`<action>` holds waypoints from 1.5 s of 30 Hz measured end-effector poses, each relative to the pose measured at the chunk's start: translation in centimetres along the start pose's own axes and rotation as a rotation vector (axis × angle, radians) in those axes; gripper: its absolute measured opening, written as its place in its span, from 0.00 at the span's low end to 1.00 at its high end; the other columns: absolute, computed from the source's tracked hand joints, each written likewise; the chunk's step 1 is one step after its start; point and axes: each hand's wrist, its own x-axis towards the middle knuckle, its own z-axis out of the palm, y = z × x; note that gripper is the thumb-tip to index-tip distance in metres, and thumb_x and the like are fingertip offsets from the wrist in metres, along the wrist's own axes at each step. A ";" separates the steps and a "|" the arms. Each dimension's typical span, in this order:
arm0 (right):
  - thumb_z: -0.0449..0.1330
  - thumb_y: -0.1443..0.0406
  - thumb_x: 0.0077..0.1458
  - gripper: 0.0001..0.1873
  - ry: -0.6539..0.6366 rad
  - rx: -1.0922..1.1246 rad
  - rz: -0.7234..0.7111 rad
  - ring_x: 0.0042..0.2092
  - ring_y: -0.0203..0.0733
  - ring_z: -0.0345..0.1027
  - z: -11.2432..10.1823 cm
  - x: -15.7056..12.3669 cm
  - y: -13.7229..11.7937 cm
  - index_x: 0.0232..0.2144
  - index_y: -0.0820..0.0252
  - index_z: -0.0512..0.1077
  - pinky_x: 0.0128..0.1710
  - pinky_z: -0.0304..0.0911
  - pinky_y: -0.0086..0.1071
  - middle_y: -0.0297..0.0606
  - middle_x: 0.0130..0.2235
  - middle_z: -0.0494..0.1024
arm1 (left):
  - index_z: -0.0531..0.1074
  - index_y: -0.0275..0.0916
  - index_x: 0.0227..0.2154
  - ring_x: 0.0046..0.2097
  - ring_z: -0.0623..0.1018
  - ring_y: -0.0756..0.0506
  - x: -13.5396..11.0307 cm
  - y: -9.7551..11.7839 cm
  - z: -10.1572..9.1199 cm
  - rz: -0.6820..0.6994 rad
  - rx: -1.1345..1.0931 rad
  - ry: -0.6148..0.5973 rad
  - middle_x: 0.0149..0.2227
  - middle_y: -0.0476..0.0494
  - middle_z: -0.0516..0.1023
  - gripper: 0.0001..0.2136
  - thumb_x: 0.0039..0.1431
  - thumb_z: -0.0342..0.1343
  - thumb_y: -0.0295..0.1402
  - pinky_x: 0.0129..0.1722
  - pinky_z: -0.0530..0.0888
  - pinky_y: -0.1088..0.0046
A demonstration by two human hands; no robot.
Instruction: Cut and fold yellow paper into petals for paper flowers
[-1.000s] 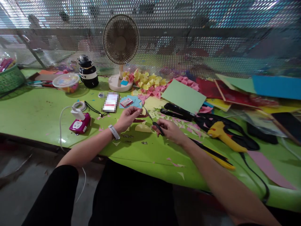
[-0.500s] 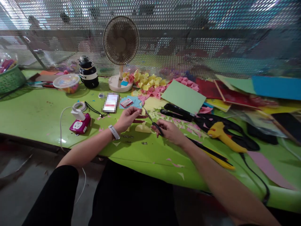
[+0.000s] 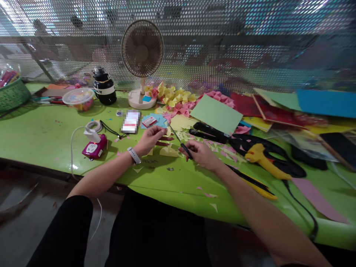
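Note:
My right hand is wrapped round the handles of black-handled scissors, whose blades point up and left toward my other hand. My left hand, with a white band at the wrist, is pinched closed at the fingertips on a small piece of paper, pale yellow and mostly hidden. The scissor tips are close to this paper; whether they touch it I cannot tell. Below the hands lies a pale yellow paper offcut on the green table. More yellow and pink scraps are strewn beside my right hand.
Behind my hands are a phone, a fan and folded yellow paper pieces. A black long-nosed tool, a yellow glue gun and coloured sheets lie right. Left are a purple power socket and a black bottle.
The scissor blades look slightly more closed together near the left fingertips. Both hands stay in nearly the same place, and the whole view has shifted very slightly.

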 end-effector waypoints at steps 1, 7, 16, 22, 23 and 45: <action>0.66 0.37 0.45 0.30 0.022 -0.006 -0.010 0.27 0.39 0.66 -0.1 0.1 0.1 0.27 0.56 0.69 0.27 0.61 0.34 0.35 0.25 0.74 | 0.67 0.35 0.35 0.36 0.85 0.46 0.0 0.1 0.0 -0.006 0.001 0.001 0.35 0.44 0.80 0.12 0.61 0.63 0.38 0.34 0.80 0.72; 0.66 0.40 0.47 0.27 0.186 -0.335 -0.022 0.28 0.44 0.68 -1.1 1.5 1.7 0.26 0.56 0.70 0.27 0.59 0.36 0.40 0.28 0.78 | 0.69 0.35 0.36 0.33 0.84 0.47 0.1 0.2 0.0 -0.074 -0.067 0.011 0.38 0.39 0.83 0.11 0.63 0.62 0.37 0.30 0.79 0.75; 0.65 0.57 0.51 0.11 0.288 -0.776 0.069 0.32 0.44 0.72 -2.1 2.4 3.2 0.32 0.56 0.70 0.27 0.54 0.32 0.39 0.35 0.81 | 0.74 0.31 0.38 0.40 0.84 0.46 0.2 0.6 0.4 -0.193 -0.217 0.067 0.37 0.36 0.84 0.07 0.66 0.57 0.31 0.47 0.79 0.69; 0.65 0.55 0.52 0.12 0.257 -0.880 0.158 0.32 0.46 0.70 -2.0 2.4 1.9 0.31 0.57 0.71 0.25 0.51 0.33 0.41 0.33 0.79 | 0.76 0.31 0.42 0.44 0.84 0.45 0.4 0.3 0.1 -0.195 -0.263 -0.009 0.40 0.36 0.84 0.10 0.59 0.53 0.24 0.57 0.75 0.62; 0.65 0.55 0.52 0.12 0.232 -0.857 0.195 0.30 0.45 0.70 -2.1 2.4 1.8 0.31 0.56 0.71 0.25 0.51 0.33 0.39 0.31 0.78 | 0.76 0.31 0.42 0.44 0.84 0.46 0.4 0.2 0.1 -0.197 -0.254 -0.007 0.40 0.36 0.84 0.10 0.58 0.53 0.23 0.57 0.75 0.62; 0.69 0.53 0.52 0.14 0.211 0.368 -0.103 0.32 0.38 0.74 2.0 0.1 0.3 0.33 0.57 0.75 0.37 0.73 0.36 0.36 0.30 0.78 | 0.79 0.36 0.42 0.44 0.82 0.48 -0.3 -2.1 0.9 0.114 0.072 -0.122 0.42 0.41 0.84 0.20 0.48 0.72 0.39 0.53 0.74 0.66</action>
